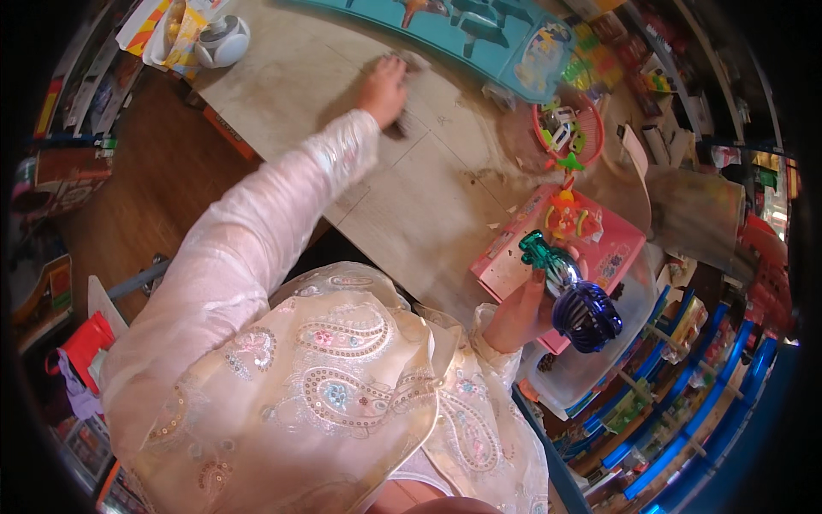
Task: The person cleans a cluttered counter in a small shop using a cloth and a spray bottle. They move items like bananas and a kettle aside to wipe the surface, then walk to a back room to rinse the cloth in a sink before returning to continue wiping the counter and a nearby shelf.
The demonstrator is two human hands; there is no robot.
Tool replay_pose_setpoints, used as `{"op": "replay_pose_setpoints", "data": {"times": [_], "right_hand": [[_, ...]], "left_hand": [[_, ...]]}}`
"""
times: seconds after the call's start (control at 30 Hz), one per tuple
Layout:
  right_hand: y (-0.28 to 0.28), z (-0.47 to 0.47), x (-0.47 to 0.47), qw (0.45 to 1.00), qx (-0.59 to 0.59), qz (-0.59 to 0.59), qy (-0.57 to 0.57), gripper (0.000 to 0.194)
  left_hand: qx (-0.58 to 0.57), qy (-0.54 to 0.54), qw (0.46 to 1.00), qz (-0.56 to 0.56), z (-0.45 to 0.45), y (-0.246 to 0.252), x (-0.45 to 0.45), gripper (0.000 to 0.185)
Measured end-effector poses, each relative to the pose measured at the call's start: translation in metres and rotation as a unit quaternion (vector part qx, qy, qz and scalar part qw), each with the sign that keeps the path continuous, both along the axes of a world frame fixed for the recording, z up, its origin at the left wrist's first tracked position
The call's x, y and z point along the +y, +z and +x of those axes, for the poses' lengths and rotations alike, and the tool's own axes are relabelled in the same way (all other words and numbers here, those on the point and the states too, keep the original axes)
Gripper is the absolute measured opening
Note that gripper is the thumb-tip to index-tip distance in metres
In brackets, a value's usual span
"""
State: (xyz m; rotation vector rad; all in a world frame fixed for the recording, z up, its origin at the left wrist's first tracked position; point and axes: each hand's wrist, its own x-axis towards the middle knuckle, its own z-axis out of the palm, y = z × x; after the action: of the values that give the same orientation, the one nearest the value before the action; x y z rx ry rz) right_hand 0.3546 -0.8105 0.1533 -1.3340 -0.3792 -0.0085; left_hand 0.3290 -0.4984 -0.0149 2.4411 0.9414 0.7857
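Observation:
My left hand (385, 87), reaching far across the pale tabletop (411, 173), lies on a dark crumpled cloth (399, 125) and presses it against the surface. The hand is slightly blurred. At the right, my right hand (523, 308) grips a shiny object (584, 315) with a ribbed blue rounded end, a silver middle and a green end; its exact kind is unclear. It is held tilted above a pink box (616, 231). An orange and yellow plastic toy (566, 215) rests on that box, beyond my fingers. Dark specks and dusty smears show on the tabletop.
A teal moulded tray (520, 64) lies along the far edge. Beside it stands a pink basket (600, 128) of small plastic pieces. A white rounded object (223, 42) sits at the far left corner. A translucent bin (578, 376) and packed blue-edged shelves (700, 398) are at the right.

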Motion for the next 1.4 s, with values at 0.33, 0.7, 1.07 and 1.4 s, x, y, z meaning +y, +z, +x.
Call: {"op": "replay_pose_setpoints", "data": {"times": [0.33, 0.7, 1.07, 1.4], "right_hand": [[-0.005, 0.002, -0.02, 0.999, 0.007, 0.0, -0.045, 0.051], [0.001, 0.0, -0.021, 1.0, -0.001, 0.005, -0.031, 0.053], [0.004, -0.007, -0.03, 1.0, -0.005, 0.009, -0.022, 0.055], [0.004, -0.005, -0.051, 0.998, 0.01, -0.019, -0.063, 0.055]], "left_hand": [[0.221, -0.163, 0.961, 0.044, 0.062, 0.011, 0.004, 0.045], [0.025, -0.41, 0.908, 0.087, 0.098, -0.024, -0.131, 0.03], [-0.009, -0.281, 0.959, -0.01, 0.086, 0.005, -0.089, 0.042], [0.092, -0.425, 0.9, 0.028, 0.12, -0.011, -0.122, 0.04]]}}
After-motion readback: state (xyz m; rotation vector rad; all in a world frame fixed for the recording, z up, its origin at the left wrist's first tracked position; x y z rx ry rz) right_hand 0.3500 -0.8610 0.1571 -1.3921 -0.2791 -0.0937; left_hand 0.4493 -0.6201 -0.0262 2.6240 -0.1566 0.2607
